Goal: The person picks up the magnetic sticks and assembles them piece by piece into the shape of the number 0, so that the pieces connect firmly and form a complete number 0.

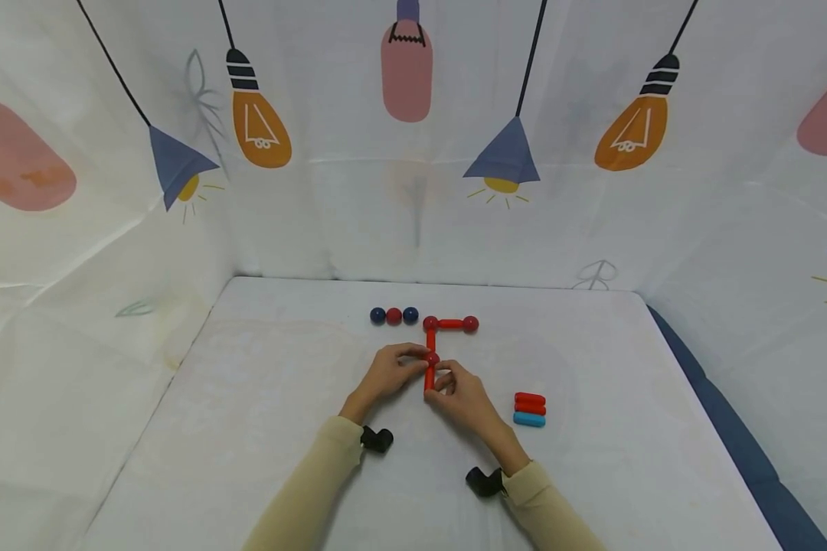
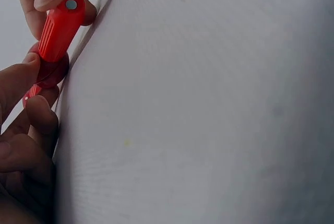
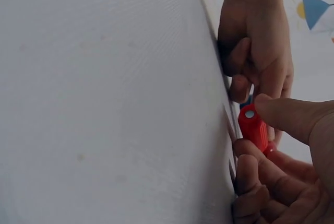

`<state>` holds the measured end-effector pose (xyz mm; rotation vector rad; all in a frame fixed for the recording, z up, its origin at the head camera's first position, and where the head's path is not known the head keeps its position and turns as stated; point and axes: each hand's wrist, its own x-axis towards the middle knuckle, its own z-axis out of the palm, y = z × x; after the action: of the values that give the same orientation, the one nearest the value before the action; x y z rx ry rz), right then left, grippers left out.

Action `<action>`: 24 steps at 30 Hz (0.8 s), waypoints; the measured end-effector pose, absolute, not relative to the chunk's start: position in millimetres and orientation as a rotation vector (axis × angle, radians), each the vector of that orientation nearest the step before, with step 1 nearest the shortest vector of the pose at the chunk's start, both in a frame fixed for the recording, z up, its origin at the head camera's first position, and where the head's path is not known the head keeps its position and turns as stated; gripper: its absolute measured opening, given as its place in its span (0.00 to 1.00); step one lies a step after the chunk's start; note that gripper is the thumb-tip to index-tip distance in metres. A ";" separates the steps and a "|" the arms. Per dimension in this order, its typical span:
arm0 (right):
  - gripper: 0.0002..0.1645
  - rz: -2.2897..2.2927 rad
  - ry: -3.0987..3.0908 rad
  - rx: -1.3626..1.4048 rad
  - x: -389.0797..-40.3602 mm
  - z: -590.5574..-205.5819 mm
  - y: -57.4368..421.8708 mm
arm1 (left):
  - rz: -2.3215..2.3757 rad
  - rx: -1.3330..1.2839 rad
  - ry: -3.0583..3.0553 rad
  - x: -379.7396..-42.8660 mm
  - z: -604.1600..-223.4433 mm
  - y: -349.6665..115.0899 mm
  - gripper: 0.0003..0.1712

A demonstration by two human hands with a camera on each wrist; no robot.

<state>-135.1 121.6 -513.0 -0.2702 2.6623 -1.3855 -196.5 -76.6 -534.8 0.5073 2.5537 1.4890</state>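
Observation:
Several red rods and balls form a bent chain on the white table. Its upper corner is a red ball [image 1: 430, 324], with a rod [image 1: 450, 324] running right to an end ball [image 1: 471, 324]. My left hand [image 1: 386, 373] pinches the lower red ball [image 1: 433, 359] between thumb and fingers. From the near side of that ball, a ridged red rod [image 2: 60, 31] points toward me, a silvery disc showing on its free end. My right hand [image 1: 465, 399] pinches this rod between thumb and fingers. Both hands are close together, low over the table.
Left of the chain's corner sits a short row: a dark blue ball [image 1: 377, 316], a red ball [image 1: 394, 316] and another dark blue ball [image 1: 410, 315]. Two red rods [image 1: 530, 404] and a light blue rod [image 1: 529, 419] lie to the right on the table [image 1: 248, 428]. Printed white cloth [image 1: 358, 229] hangs behind.

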 end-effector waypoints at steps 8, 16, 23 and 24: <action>0.29 -1.368 2.628 -0.236 -137.6 -509.7 119.5 | 1.489 0.533 2.548 -196.5 -534.5 -77.3 0.19; 0.29 -1.371 2.635 -0.193 -141.5 -511.9 117.7 | 1.471 0.504 2.544 -196.6 -533.3 -77.4 0.19; 0.26 -1.372 2.608 -0.130 -142.8 -512.9 115.9 | 1.475 0.550 2.562 -195.8 -533.8 -76.9 0.17; 0.25 -1.374 2.599 -0.120 -142.4 -512.6 115.8 | 1.473 0.550 2.560 -195.4 -533.8 -76.8 0.17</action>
<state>-142.4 115.8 -512.6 -0.1203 2.5994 -1.3737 -195.4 -76.8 -533.8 0.5500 2.5604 1.4728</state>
